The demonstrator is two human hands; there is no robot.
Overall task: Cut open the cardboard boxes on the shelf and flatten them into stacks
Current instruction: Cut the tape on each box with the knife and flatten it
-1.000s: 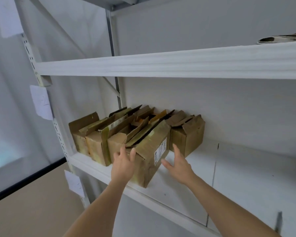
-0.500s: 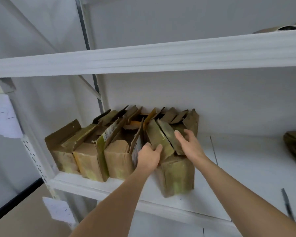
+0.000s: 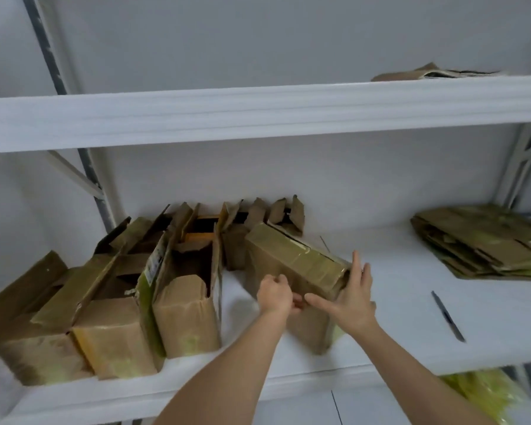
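On the middle shelf [image 3: 411, 317] the taped box [image 3: 298, 268] sits tilted clear of the opened row, left hand [image 3: 275, 294] curled onto its near edge, right hand [image 3: 351, 297] spread flat against its end, seemingly steadying it for the knife [image 3: 447, 315] nearby.

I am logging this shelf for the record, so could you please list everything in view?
taped box: one, brown, middle shelf centre, tilted, between the hands
open boxes: several, brown, flaps up, middle shelf left
flattened stack: one pile, brown, middle shelf right
knife: one, dark, lying right of the hands
flat cardboard: brown, upper shelf right
shelving: white
left hand: fingers curled on the taped box's near side
right hand: fingers straight against its right end
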